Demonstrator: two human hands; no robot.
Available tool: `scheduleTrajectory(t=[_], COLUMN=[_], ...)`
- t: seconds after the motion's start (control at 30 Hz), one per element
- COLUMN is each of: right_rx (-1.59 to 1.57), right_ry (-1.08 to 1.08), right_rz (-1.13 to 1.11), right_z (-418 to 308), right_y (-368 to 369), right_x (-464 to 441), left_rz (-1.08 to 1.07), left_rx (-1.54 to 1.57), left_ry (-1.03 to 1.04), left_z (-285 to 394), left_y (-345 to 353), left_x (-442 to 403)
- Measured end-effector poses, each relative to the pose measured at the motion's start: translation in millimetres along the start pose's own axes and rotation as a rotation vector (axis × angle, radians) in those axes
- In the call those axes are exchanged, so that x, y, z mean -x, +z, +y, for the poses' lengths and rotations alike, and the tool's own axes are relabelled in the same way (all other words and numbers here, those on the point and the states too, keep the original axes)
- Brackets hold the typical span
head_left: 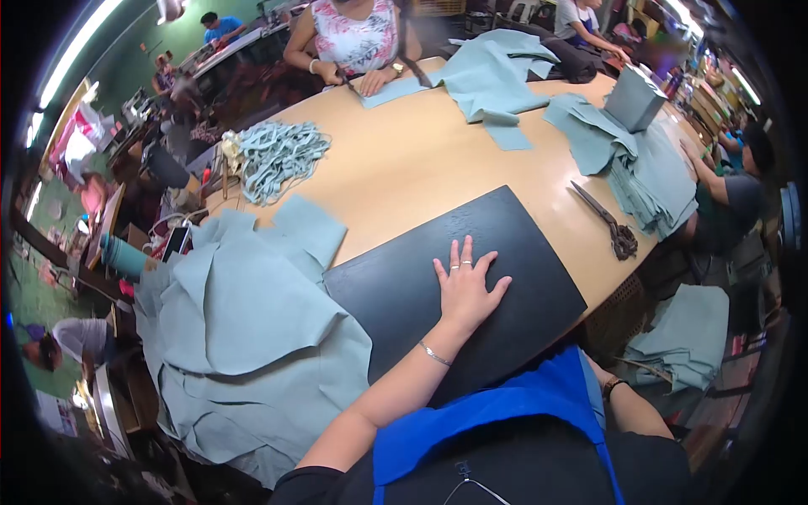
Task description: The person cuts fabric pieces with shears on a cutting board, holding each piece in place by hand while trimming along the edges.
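My left hand lies flat with fingers spread on a black board; nothing is in it. My right hand is low beside the blue apron, below the table edge. Only its wrist, with a dark band, and a little of the hand show; the fingers are hidden. Left of the board is a big loose pile of grey-green leather-like sheets. A pair of dark scissors rests to the right of the board, its handles wrapped.
A tangle of grey-green strips lies at the table's far left. More sheets and a stack of cut pieces cover the back and right. Another stack sits lower right. Across the table, a person's hands handle a piece.
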State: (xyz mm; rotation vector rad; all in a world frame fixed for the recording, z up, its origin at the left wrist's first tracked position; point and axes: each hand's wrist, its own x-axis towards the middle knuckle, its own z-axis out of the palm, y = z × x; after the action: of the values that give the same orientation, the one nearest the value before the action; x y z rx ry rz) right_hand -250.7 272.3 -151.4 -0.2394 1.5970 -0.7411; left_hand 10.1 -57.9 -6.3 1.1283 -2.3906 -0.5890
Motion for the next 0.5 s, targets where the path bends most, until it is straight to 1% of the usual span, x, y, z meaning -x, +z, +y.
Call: scheduleTrajectory(t=[0.13, 0.2, 0.27, 0.33, 0.4, 0.43, 0.5], right_rx=[-0.221, -0.215, -0.055, 0.181, 0.502, 0.538, 0.637], right_ry=[-0.095, -0.127, -0.160, -0.179, -0.173, -0.204, -0.545], right_rz=[-0.075, -0.086, -0.041, 0.037, 0.151, 0.055, -0.010], right_z=[23.4, 33.8, -22.4, -59.7, -69.1, -102.0, -57.4], right_y=[-6.6, -9.4, 26.6, 39.8, 33.5, 50.1, 27.9], right_x=[-31.6, -44.9, 7.1, 22.4, 14.1, 42.1, -17.1], left_rz=[-0.006, -0.013, -0.006, -0.003, 0.005, 0.003, -0.008], left_rx=[-0.023, -0.027, -0.023, -0.024, -0.023, -0.017, -0.047], left_ry=[0.008, 0.009, 0.013, 0.016, 0.006, -0.001, -0.006], left_z=[0.4, 2.4, 1.5, 1.7, 0.6, 0.2, -2.2], left_y=[2.8, 0.0, -0.1, 0.3, 1.1, 2.0, 4.7], left_x=[0.0, -0.1, 0.1, 0.5, -0.6, -0.6, -2.8])
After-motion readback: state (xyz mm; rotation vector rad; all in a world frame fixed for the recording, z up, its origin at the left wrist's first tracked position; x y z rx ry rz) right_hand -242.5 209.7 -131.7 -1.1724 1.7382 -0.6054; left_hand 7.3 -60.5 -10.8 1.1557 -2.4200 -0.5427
